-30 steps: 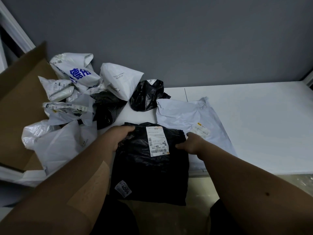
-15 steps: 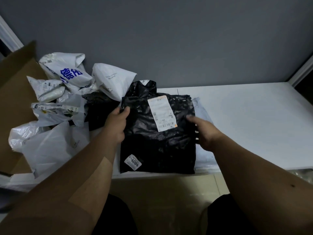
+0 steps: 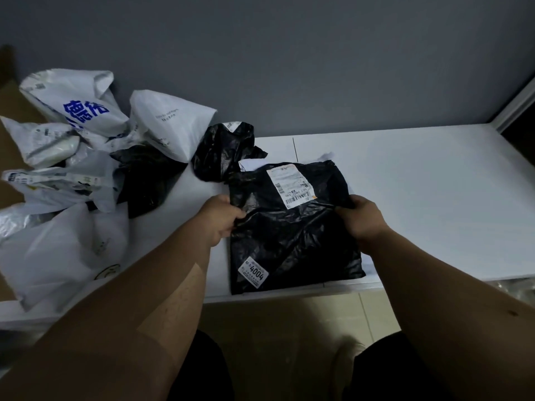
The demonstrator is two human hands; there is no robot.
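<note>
A flat black parcel bag (image 3: pixel 292 235) with a white shipping label (image 3: pixel 289 182) and a small "4004" sticker (image 3: pixel 254 272) lies on the white table (image 3: pixel 428 204), near its front edge. It rests on top of a grey-white mailer (image 3: pixel 324 157) that shows only at its far and right edges. My left hand (image 3: pixel 221 217) grips the black bag's left edge. My right hand (image 3: pixel 362 217) grips its right edge.
A small crumpled black bag (image 3: pixel 223 151) sits just behind the parcel. Several white and black parcel bags (image 3: pixel 86 157) are heaped at the left, against a cardboard box (image 3: pixel 11 102). A grey wall stands behind the table. Tiled floor lies below the front edge.
The black parcel was lifted from the table's front edge, carried forward and right, and now lies on the grey-white mailer. Both hands still hold its sides.
</note>
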